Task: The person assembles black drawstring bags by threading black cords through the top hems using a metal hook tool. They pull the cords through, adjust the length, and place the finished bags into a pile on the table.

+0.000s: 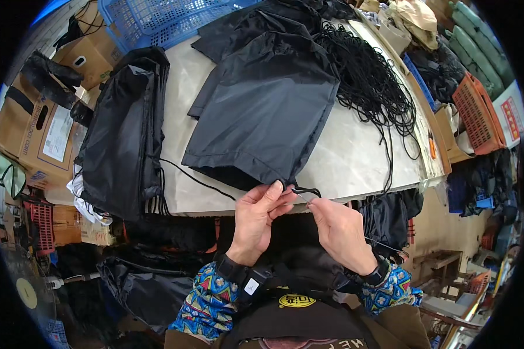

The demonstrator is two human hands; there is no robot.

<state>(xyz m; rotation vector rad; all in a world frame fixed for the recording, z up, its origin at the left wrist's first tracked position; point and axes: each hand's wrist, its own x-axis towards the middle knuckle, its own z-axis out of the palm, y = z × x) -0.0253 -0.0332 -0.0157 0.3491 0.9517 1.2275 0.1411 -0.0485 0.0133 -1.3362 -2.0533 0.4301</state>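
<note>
A black fabric bag (265, 110) lies on the table with its open hem toward me. My left hand (255, 220) pinches the hem's near right corner between thumb and fingers. In my right hand (342, 231) is a thin metal rod (385, 245), its front end at that corner and its back end sticking out behind my fist. A short loop of black cord (310, 191) shows beside the rod's front end. Whether the tip sits inside the hem is too small to tell. Another black cord (198, 181) runs from the left pile toward my left hand.
More black bags (125, 128) are stacked on the left of the pale table (183, 81). A tangled heap of black cords (372, 81) lies at the right. Behind stands a blue plastic basket (157, 23). Cardboard boxes (55, 136) flank the left side; an orange-handled tool (432, 145) rests near the right edge.
</note>
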